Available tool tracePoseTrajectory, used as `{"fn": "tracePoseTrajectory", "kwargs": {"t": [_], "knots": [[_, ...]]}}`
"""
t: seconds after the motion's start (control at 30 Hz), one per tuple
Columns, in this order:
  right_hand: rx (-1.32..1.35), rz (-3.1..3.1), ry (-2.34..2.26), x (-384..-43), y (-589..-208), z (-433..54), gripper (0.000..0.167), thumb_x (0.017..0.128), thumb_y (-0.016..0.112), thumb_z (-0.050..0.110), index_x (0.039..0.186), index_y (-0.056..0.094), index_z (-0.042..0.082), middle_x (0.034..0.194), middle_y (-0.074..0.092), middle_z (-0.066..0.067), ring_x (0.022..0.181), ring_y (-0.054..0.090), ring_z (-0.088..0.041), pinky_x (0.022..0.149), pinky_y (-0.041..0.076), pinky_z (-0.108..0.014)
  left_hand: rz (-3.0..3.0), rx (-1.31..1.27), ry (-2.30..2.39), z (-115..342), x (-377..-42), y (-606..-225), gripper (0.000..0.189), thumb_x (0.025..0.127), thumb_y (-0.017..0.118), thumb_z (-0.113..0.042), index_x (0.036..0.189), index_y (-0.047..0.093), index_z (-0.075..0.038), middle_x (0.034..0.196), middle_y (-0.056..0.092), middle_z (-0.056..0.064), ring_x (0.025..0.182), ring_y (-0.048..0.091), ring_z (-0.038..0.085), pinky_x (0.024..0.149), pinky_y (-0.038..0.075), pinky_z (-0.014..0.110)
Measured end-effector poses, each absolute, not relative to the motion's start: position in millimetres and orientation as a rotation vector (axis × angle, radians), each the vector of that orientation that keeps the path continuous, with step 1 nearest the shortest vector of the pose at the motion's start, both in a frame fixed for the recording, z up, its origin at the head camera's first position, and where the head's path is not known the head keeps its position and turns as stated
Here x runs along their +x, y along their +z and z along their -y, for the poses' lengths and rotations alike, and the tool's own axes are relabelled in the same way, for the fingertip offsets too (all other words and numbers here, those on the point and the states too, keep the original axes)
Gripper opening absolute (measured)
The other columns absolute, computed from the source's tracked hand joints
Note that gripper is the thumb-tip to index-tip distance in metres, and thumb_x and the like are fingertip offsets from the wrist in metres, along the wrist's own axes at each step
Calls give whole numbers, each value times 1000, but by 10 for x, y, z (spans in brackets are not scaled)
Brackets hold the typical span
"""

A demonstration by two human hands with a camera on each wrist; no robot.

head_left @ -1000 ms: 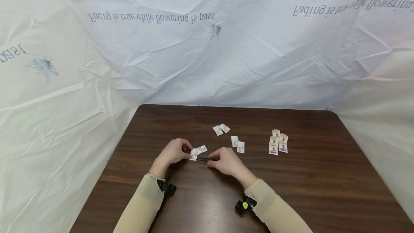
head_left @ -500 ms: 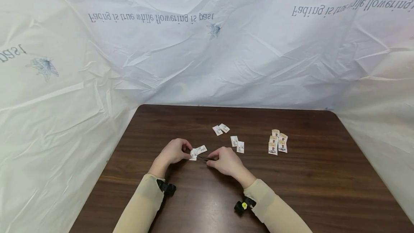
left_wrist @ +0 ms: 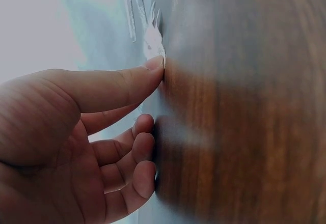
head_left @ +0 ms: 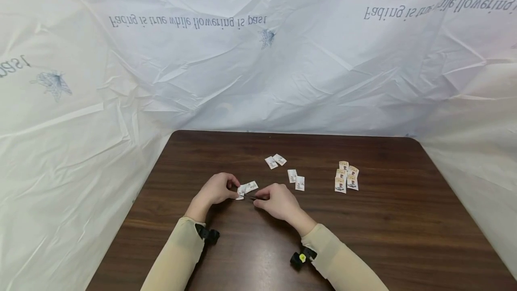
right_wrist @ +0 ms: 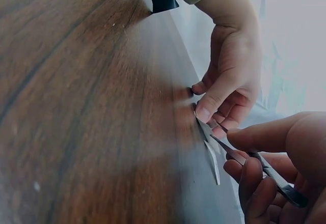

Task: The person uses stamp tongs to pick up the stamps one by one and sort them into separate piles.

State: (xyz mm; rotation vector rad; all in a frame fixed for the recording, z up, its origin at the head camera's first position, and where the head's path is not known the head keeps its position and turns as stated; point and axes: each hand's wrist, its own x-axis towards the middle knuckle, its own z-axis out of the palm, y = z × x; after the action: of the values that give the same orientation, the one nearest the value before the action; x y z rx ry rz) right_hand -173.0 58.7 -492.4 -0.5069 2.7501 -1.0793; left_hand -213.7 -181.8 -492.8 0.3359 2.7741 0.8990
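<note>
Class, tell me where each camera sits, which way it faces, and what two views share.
Head: on the head, facing forward and down; shows table, left hand, right hand, sleeves.
Left wrist: on that wrist, facing a paper slip; only the left hand shows.
Right wrist: on that wrist, facing the tweezers; both hands show.
Both wrist views share the tweezers and left hand.
</note>
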Motion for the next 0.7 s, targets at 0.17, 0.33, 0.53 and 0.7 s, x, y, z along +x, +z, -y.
{"fn": "tracePoseTrajectory", "kwargs": {"t": [0.17,0.33,0.53,0.7], "knots": [[-506,-2770,-1071,-1741,-4920,-530,22,92,84,27,112,86,19,84,75,10,69,61,-6,60,49,-32,-2775,339,902,1818,-2132,-4926,21,82,93,-11,96,78,-16,87,60,3,79,53,18,77,46,37],[-480,-2805,-1053,-1746,-4935,-488,21,90,85,23,111,87,19,93,79,4,70,63,-8,56,47,-32,-2780,345,896,1815,-2135,-4938,21,82,94,-12,96,78,-17,86,60,3,78,53,18,76,45,37],[-484,-2823,-1043,-1756,-4968,-479,22,90,85,22,112,87,21,103,80,1,78,68,-11,57,49,-33,-2780,342,897,1815,-2139,-4941,21,82,93,-11,95,78,-17,87,60,3,79,53,18,77,46,37],[-487,-2806,-1076,-1756,-4994,-469,22,91,84,23,112,86,21,107,80,3,88,72,-14,65,54,-35,-2777,339,893,1828,-2141,-4947,21,83,93,-11,96,78,-17,87,60,2,79,53,18,77,46,38]]}}
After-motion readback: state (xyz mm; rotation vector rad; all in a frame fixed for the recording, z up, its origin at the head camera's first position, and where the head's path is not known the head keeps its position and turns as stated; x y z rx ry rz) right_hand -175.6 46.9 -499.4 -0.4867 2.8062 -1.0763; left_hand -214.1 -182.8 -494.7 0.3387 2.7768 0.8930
